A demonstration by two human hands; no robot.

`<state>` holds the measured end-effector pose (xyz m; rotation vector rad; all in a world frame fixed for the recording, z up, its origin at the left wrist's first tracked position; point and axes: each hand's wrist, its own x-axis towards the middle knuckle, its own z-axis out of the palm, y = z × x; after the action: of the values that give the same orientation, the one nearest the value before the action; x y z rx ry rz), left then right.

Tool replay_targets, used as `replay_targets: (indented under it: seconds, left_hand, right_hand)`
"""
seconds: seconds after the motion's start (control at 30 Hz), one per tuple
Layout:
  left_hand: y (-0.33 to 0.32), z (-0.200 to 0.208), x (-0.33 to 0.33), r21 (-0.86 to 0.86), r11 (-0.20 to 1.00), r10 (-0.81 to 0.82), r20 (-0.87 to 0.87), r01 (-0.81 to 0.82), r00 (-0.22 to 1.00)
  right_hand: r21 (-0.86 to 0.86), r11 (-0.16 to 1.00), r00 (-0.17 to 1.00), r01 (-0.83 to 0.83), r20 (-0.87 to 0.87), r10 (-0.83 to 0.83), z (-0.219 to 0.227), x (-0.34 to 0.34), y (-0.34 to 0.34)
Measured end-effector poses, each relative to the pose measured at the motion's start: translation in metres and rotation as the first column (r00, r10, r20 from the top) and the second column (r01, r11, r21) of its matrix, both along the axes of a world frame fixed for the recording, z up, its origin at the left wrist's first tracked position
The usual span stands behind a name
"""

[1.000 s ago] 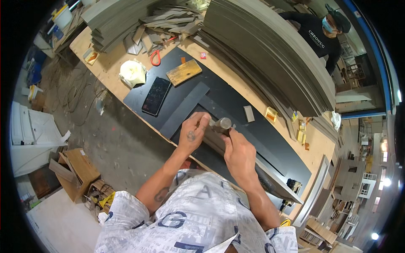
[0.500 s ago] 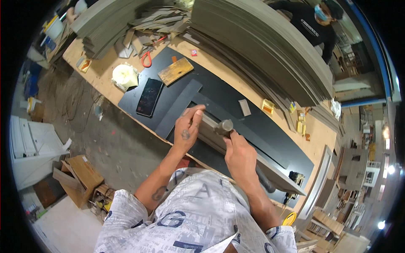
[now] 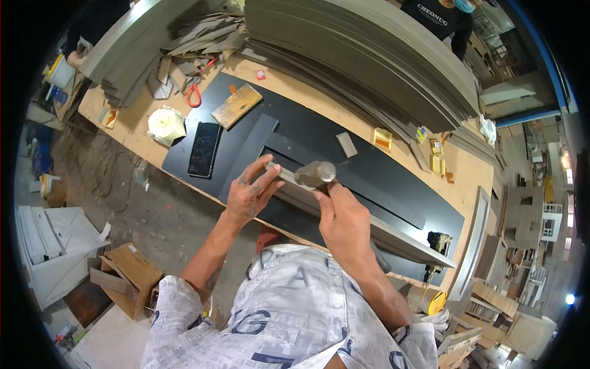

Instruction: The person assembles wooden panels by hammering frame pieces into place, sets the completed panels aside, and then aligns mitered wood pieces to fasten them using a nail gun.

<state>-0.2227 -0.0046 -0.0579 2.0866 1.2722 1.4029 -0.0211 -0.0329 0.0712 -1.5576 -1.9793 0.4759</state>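
Observation:
My left hand (image 3: 247, 197) pinches the near-left end of a long, narrow grey board (image 3: 393, 237), fingertips at its top edge. The board stretches across the bench to the right. My right hand (image 3: 347, 224) is closed round a hammer; the metal hammer head (image 3: 316, 174) is just above the board, close to the left fingertips. Most of the handle is hidden by my right hand and forearm. Beneath lies a dark panel frame (image 3: 261, 132) on a large black sheet (image 3: 307, 120). Whether the hammer touches the board I cannot tell.
A phone (image 3: 204, 149), a cream tub (image 3: 166, 126) and a wooden block (image 3: 237, 106) lie to the left. Red-handled scissors (image 3: 193, 95) are behind. Tall stacked boards (image 3: 362, 61) line the far side. A nail gun (image 3: 437, 249) sits right. A co-worker (image 3: 436, 18) stands beyond.
My left hand has opened out from a tighter curl and now grips the board's end lower down. The hammer head has tipped over to the right. The whole view has shifted slightly.

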Motion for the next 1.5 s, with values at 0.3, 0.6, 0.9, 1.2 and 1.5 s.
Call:
replay_targets:
  seconds: [0.3, 0.6, 0.9, 1.2, 1.5]
  left_hand:
    - [0.011, 0.036, 0.005, 0.083, 0.987, -0.090, -0.430, 0.139, 0.898]
    - [-0.014, 0.015, -0.002, -0.562, 0.798, -0.332, -0.108, 0.218, 0.937]
    - [0.011, 0.040, -0.001, -0.303, 0.910, -0.355, -0.223, 0.281, 0.908]
    - [0.005, 0.069, 0.013, -0.105, 0.925, -0.352, -0.597, 0.365, 0.720]
    - [-0.022, 0.073, 0.017, -0.132, 0.938, -0.331, -0.619, 0.321, 0.712]
  right_hand:
    - [-0.071, 0.993, 0.991, 0.091, 0.107, -0.083, -0.002, 0.035, -0.017]
    - [-0.359, 0.859, 0.924, 0.365, 0.030, -0.380, -0.003, 0.083, -0.052]
    - [-0.216, 0.829, 0.836, 0.516, -0.083, -0.542, 0.011, 0.114, -0.074]
    - [0.012, 0.961, 0.961, 0.275, 0.007, -0.275, 0.019, 0.076, -0.059]
    - [-0.036, 0.979, 0.977, 0.201, 0.086, -0.198, 0.003, 0.077, -0.078]
